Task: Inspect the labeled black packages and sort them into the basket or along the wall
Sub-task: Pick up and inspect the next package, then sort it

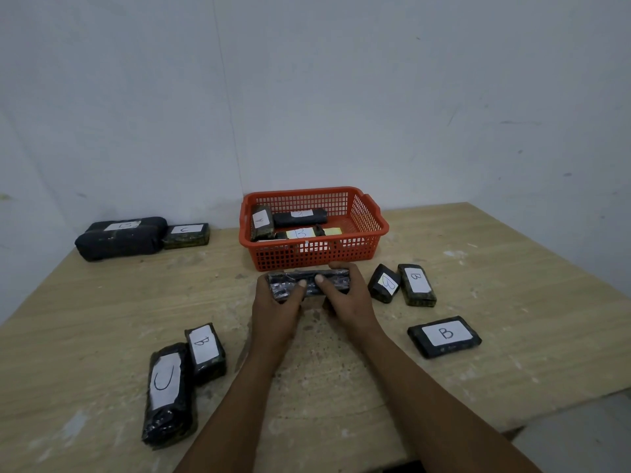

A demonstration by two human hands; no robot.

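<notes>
Held mid-frame, just before the basket (314,233): package (307,285) in a two-handed grip, left hand (278,303), right hand (345,295), label unseen. Best turned label-up, ends pinched firmly, read before dropping.

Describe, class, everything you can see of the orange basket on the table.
The orange basket is a rectangular plastic tray with latticed walls, a solid rim and a handle lip at each short end. It stands upright on the wooden table, at its far edge near the wall, just beyond the hands. Inside lie several black packages, one labeled A, another B.
</notes>
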